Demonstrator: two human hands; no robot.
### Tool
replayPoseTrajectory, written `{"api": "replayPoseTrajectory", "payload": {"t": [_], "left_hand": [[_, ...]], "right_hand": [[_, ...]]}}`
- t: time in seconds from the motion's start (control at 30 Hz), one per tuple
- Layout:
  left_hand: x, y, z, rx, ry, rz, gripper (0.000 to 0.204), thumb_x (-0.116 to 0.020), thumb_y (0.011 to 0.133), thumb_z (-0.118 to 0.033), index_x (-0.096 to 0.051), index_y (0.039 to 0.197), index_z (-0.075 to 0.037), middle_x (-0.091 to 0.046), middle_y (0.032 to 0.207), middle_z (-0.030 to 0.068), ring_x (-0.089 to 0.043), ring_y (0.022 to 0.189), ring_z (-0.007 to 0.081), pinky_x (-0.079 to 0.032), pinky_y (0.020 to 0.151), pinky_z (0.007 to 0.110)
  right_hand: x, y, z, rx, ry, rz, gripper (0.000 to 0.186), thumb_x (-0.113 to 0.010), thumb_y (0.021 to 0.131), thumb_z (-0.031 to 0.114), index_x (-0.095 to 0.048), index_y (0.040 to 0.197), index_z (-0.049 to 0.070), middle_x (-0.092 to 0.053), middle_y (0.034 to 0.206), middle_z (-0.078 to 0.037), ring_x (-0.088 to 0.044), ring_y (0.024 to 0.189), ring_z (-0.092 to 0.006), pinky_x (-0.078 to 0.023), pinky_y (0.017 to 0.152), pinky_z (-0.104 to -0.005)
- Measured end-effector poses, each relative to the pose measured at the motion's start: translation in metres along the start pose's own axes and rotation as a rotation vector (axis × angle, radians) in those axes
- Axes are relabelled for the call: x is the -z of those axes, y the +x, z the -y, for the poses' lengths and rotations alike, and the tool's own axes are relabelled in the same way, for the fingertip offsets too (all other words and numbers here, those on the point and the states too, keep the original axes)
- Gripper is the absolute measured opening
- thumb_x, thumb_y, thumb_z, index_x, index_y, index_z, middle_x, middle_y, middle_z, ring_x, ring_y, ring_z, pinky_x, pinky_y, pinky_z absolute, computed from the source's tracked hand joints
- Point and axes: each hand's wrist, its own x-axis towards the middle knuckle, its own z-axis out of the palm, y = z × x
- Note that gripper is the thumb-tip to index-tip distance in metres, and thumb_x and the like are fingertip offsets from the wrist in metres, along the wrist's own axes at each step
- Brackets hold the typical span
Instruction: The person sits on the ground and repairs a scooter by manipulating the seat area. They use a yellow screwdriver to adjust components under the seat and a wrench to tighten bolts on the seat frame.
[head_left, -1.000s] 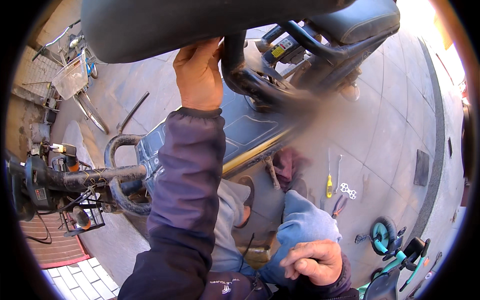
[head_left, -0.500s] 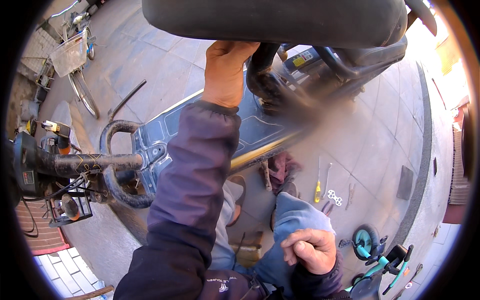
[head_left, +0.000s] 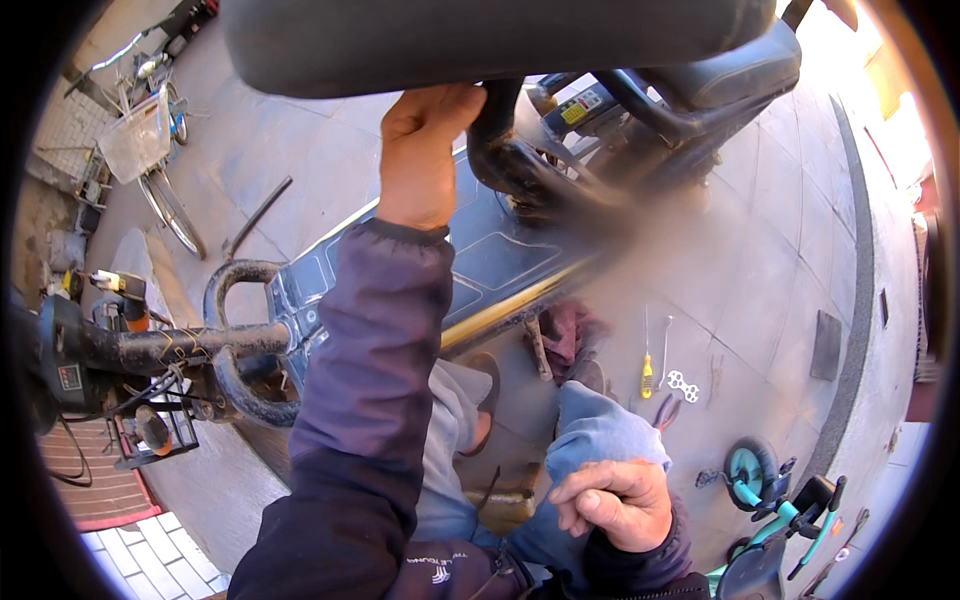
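Note:
My left hand [head_left: 425, 150] reaches up to the underside of a black padded seat [head_left: 500, 45], its fingers curled at the lower edge and their tips hidden by it. Beside that hand a black bent seat tube [head_left: 495, 140] drops toward the blue footboard [head_left: 510, 255] of an electric scooter. A dark blur covers part of the frame below the seat. My right hand [head_left: 620, 505] rests at my knee in blue trousers. Its fingers are loosely curled, the thumb against them, and nothing shows in them.
On the paving lie a yellow-handled screwdriver [head_left: 647, 375], a white multi-hole wrench [head_left: 683, 386] and pliers [head_left: 667, 412]. A turquoise child's bike [head_left: 785, 515] stands at lower right. The handlebar stem [head_left: 190, 343] extends left; a bicycle [head_left: 165, 190] is farther off.
The seat and my left hand appear shifted left in the picture, while the tools and child's bike appear slightly farther right. Both hands keep the same pose.

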Motion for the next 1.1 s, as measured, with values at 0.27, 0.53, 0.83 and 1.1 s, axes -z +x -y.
{"api": "replayPoseTrajectory", "payload": {"t": [0.27, 0.53, 0.83, 1.1], "left_hand": [[-0.011, 0.006, 0.000, 0.007, 0.008, 0.109, 0.048, -0.051, 0.087, -0.018, -0.042, 0.131, 0.000, -0.043, 0.135, 0.0112, -0.037, 0.126, 0.0264, -0.024, 0.106, 0.041], [-0.016, 0.005, 0.004, -0.023, 0.029, -0.049, 0.044, -0.048, 0.091, -0.018, -0.042, 0.131, -0.001, -0.046, 0.131, 0.0104, -0.042, 0.122, 0.0246, -0.028, 0.105, 0.039], [-0.022, 0.005, 0.006, 0.007, -0.003, -0.095, 0.044, -0.045, 0.094, -0.025, -0.039, 0.131, -0.002, -0.045, 0.129, 0.0165, -0.042, 0.121, 0.0275, -0.029, 0.105, 0.042], [-0.020, 0.005, 0.006, -0.010, -0.031, -0.112, 0.036, -0.045, 0.094, -0.023, -0.046, 0.125, -0.004, -0.047, 0.126, 0.0172, -0.044, 0.118, 0.0291, -0.032, 0.103, 0.044]], "right_hand": [[0.013, -0.016, -0.007, 0.176, 0.351, -0.084, 0.027, -0.056, 0.090, 0.015, -0.060, 0.095, -0.011, -0.060, 0.066, -0.017, -0.053, 0.051, -0.0165, -0.043, 0.046, -0.0268], [0.037, -0.028, -0.007, 0.466, 0.861, -0.426, 0.026, -0.046, 0.095, 0.017, -0.050, 0.088, -0.007, -0.048, 0.052, -0.011, -0.043, 0.039, -0.0169, -0.034, 0.036, -0.0292], [0.057, -0.040, -0.010, 0.374, 0.779, -0.172, 0.028, -0.056, 0.091, 0.024, -0.056, 0.092, -0.004, -0.050, 0.060, -0.006, -0.043, 0.049, -0.0130, -0.034, 0.045, -0.0267], [0.066, -0.043, -0.008, 0.362, 0.832, -0.141, 0.027, -0.057, 0.090, 0.023, -0.056, 0.091, -0.004, -0.050, 0.060, -0.006, -0.043, 0.049, -0.0130, -0.034, 0.045, -0.0270]]}}
